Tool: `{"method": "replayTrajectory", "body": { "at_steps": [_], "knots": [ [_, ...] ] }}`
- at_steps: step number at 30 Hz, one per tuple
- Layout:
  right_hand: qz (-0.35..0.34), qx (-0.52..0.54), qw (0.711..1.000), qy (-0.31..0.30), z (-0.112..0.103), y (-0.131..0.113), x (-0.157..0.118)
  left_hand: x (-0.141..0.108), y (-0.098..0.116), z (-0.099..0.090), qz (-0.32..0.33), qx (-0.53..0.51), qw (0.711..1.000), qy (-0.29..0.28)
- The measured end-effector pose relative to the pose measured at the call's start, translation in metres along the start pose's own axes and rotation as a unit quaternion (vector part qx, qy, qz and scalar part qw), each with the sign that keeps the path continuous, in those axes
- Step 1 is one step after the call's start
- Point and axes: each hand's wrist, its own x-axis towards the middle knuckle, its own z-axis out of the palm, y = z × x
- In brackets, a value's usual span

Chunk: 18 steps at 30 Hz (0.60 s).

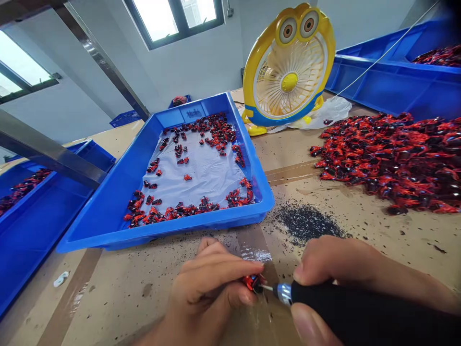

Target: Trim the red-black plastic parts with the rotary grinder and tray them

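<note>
My left hand [216, 283] pinches a small red and black piece [252, 282] between thumb and fingers, low in the middle of the view. From the right, my right hand [334, 278] is closed around a black pen-like tool [345, 307] with a silver collar. The tool's thin metal tip meets or nearly meets the black end of the piece; exact contact is too small to tell. Just beyond my hands lies a patch of black shavings [309, 222] on the brown tabletop [118, 288].
A blue tray [266, 197] with a white liner and many such pieces stands ahead. Behind it is a yellow fan [289, 82]. A large heap of pieces [399, 163] lies right, before blue bins [389, 86]. Another blue bin [46, 221] and a metal post [50, 149] are left.
</note>
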Motion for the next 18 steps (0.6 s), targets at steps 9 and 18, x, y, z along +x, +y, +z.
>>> {"method": "replayTrajectory", "body": {
  "at_steps": [9,18],
  "knots": [
    [-0.005,-0.006,1.000,0.006,0.0019,0.0003,0.0014,-0.0009,-0.0003,0.0034,-0.015,-0.025,1.000,0.010],
    [-0.036,-0.077,0.996,-0.015,-0.0049,-0.0029,0.0035,0.0005,0.0028,0.0026,-0.067,-0.050,0.996,0.015]
  ]
}}
